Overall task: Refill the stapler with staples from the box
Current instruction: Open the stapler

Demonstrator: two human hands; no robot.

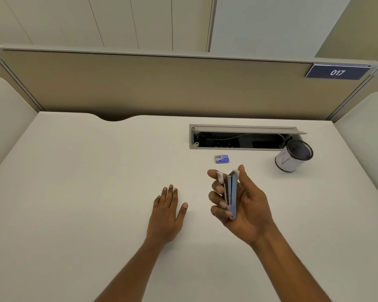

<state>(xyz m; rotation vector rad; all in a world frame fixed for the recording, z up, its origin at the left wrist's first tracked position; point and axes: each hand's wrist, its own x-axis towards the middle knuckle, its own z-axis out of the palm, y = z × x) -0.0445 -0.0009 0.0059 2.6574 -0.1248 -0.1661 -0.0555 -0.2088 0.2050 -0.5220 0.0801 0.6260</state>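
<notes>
Head cam looks down on a white desk (74, 171). R hand (247, 205) is raised palm-up over the desk, wrapped around the stapler (231, 192). Stapler stands roughly on end, long axis running away from the person, silver metal edge facing the cam, white plastic parts at the far end. R thumb lies along the stapler's right side w/ its tip near the top; index reaches across the far end on the left; the other three fingers (216, 205) curl in from the left, tips pressing the body. Grip is closed around the tool, not a tight fist, w/ gaps between the curled fingers. Can't tell if the stapler's top is hinged open; the far end looks slightly splayed.

L hand (166, 212) lies palm-down on the desk, left of the R hand and apart from it. Fingers straight, close together, thumb spread out to the right. It holds nothing, just touches the desktop.

Staple box (222, 159), small and blue, lies flat on the desk just beyond the R hand, not touched by either hand. Looks closed, but too small to be sure.

Behind the box, an open cable hatch (244, 137) is set into the desk. A mesh pen cup (292, 158) w/ a white paper wrap stands at its right end. Divider panel (162, 83) at the back has a "017" tag (337, 72).
</notes>
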